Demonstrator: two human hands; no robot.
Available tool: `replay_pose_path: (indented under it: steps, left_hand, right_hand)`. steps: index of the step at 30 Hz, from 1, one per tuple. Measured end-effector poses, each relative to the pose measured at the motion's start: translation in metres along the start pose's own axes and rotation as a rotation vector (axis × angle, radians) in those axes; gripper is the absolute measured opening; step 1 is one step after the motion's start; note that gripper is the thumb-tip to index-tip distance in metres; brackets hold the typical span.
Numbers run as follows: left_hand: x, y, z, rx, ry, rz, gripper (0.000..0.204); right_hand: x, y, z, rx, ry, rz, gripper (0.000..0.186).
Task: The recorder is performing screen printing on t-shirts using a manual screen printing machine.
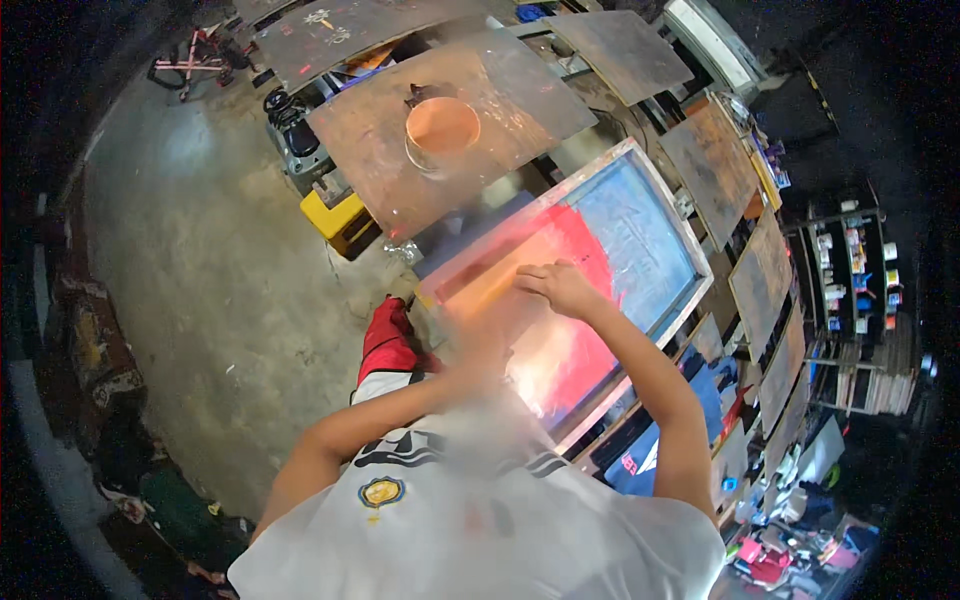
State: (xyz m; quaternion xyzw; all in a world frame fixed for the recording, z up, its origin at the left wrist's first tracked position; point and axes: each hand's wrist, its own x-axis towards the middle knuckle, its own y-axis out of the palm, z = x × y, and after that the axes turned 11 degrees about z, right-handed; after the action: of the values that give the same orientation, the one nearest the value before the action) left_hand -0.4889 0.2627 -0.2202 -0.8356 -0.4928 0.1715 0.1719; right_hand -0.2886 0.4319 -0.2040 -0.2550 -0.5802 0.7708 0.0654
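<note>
A screen-printing frame (697,238) with blue mesh stands in front of me, tilted across the view. Red ink (585,350) covers a wide part of the mesh, and a pale glare lies on its near side. My right hand (560,288) is over the screen, its fingers curled onto an orange-brown bar that looks like a wooden squeegee (492,280). My left hand (487,345) reaches toward the same bar from the near side. A smeared patch in the picture hides its fingers, so its grip does not show.
Beyond the frame, an orange-coated bucket (443,128) rests on a stained board (370,130). A yellow box (335,220) and a grey machine (297,135) stand left of that board. More boards (710,165) line the right side, before a shelf of containers (857,265).
</note>
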Motion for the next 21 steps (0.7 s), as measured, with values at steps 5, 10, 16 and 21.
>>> replay_pose_path:
  steps: [5, 10, 16, 21]
  left_hand:
    - [-0.006, -0.045, -0.024, -0.05, 0.053, 0.183, 0.081]
    - [-0.01, -0.087, -0.046, 0.073, 0.028, 0.474, 0.073]
    - [0.009, -0.095, -0.01, 0.542, 0.305, 0.624, 0.065]
    - [0.054, -0.105, 0.007, 0.631, 0.464, 0.528, 0.051]
  right_hand:
    - [-0.025, -0.001, 0.033, 0.05, 0.097, -0.026, 0.047]
    - [-0.061, 0.016, 0.104, 0.191, 0.464, -0.043, 0.042]
    - [-0.056, 0.018, 0.182, 0.355, 0.934, -0.294, 0.037]
    - [-0.022, 0.018, 0.214, 0.451, 1.299, -0.434, 0.041]
